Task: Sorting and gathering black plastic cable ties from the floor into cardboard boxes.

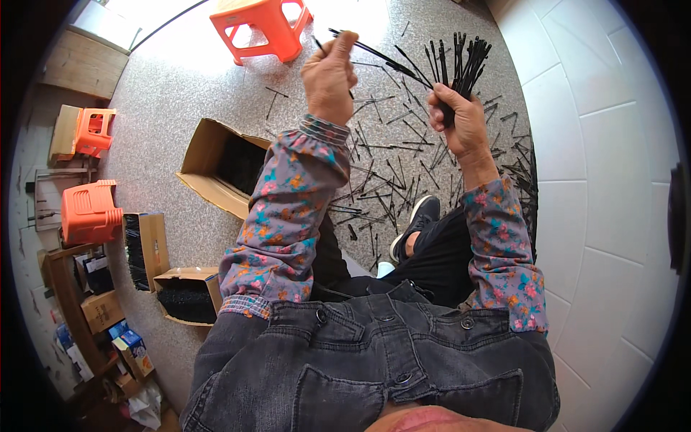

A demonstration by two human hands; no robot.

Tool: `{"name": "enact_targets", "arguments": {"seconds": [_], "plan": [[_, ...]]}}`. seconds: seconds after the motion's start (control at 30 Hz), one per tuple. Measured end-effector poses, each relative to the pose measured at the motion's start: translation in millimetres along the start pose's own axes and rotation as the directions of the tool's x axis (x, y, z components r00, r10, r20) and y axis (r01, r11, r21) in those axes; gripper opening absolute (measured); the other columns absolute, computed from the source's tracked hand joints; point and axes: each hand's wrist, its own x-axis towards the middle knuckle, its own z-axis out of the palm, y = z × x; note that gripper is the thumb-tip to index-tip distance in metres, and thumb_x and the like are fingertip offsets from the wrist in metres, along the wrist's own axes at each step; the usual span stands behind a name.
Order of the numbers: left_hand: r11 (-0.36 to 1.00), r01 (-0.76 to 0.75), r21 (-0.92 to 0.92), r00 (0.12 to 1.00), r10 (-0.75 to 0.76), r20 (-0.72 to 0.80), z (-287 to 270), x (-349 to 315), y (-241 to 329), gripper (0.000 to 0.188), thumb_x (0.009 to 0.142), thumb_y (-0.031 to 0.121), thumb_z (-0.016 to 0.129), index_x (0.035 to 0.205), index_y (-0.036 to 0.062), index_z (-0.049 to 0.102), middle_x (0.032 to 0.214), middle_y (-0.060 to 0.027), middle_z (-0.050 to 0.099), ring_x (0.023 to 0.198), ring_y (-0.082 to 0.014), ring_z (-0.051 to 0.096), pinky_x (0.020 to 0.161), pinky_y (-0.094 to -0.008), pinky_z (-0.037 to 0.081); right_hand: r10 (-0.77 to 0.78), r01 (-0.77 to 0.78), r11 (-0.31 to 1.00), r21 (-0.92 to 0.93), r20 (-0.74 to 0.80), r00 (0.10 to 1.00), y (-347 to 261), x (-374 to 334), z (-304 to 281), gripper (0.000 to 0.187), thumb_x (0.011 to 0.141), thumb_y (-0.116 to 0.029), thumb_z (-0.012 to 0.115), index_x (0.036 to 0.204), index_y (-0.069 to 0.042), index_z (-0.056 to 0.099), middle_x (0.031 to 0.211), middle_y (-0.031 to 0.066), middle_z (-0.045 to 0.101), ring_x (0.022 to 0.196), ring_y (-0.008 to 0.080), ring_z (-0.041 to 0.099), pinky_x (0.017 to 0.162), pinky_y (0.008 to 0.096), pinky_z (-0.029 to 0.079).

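My right hand (461, 119) is closed around the lower end of a bundle of thin black sticks (471, 61), whose tops fan upward. A few of them lean out to the left, toward my other hand. My left hand (331, 79) is closed in a pinch on thin black sticks (322, 47), one pointing down past the fingers; exactly how many it holds I cannot tell. Below both hands, many similar loose sticks (396, 180) lie scattered over the speckled floor. Their exact kind is too small to make out.
An open cardboard box (209, 162) with dark contents stands left of my legs. Two smaller boxes (152, 248) of black pieces sit lower left. Orange stools (270, 36) stand at the top and along the left, near wooden shelving (68, 309). A white tiled wall (597, 144) bounds the right.
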Motion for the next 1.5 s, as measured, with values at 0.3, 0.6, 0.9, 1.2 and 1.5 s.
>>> {"name": "enact_targets", "arguments": {"seconds": [0.3,0.6,0.9,1.2,1.5], "plan": [[0.98,0.142,-0.142,0.979,-0.16,-0.125,9.1,-4.7,-8.3,0.026,0.093,0.033,0.048,0.098,0.0082,0.052,0.06,0.0049,0.043,0.048,-0.0059,0.038,0.04,-0.0193,0.027,0.061,-0.07,0.997,0.027,0.238,0.969,-3.2,-6.6,3.9,0.014,0.086,-0.015,0.057,0.084,-0.002,0.055,0.066,0.0037,0.053,0.046,0.0077,0.043,0.037,0.0205,0.032],[0.878,0.473,0.073,0.815,-0.467,0.342,8.2,-13.6,-17.4,0.026,0.091,0.031,0.052,0.1,0.0067,0.053,0.06,0.0054,0.041,0.046,-0.0028,0.036,0.037,-0.019,0.024,0.158,-0.157,0.987,-0.026,0.283,0.946,-5.1,-9.4,6.1,0.015,0.083,-0.016,0.061,0.076,-0.004,0.056,0.062,0.003,0.054,0.041,0.0075,0.044,0.035,0.0201,0.032],[0.96,0.266,0.086,0.963,-0.269,0.027,14.0,-9.2,-14.3,0.027,0.092,0.034,0.05,0.096,0.0068,0.051,0.062,0.0034,0.043,0.045,-0.0045,0.036,0.036,-0.0202,0.025,0.149,-0.126,0.986,-0.107,0.243,0.959,-4.3,-10.1,6.3,0.015,0.085,-0.017,0.059,0.079,-0.003,0.055,0.061,0.002,0.053,0.04,0.0064,0.041,0.035,0.0198,0.03],[0.902,0.429,-0.044,0.88,-0.406,0.244,8.8,-12.4,-7.4,0.027,0.089,0.036,0.055,0.083,0.0102,0.05,0.055,0.0066,0.036,0.046,-0.0036,0.034,0.037,-0.0202,0.021,0.15,-0.111,0.981,-0.16,0.261,0.953,-3.5,-10.3,7.0,0.015,0.084,-0.016,0.061,0.078,-0.003,0.056,0.06,0.0013,0.052,0.04,0.0064,0.041,0.035,0.0197,0.029],[0.916,0.347,0.202,0.889,-0.39,0.239,12.2,-19.3,-13.5,0.021,0.075,0.018,0.072,0.067,0.0095,0.055,0.05,0.0085,0.038,0.038,-0.0017,0.029,0.035,-0.0202,0.019,0.137,-0.095,0.98,-0.174,0.25,0.958,-2.1,-8.6,7.7,0.016,0.083,-0.016,0.062,0.074,-0.004,0.055,0.06,0.001,0.052,0.04,0.0061,0.042,0.034,0.0197,0.028]]}}
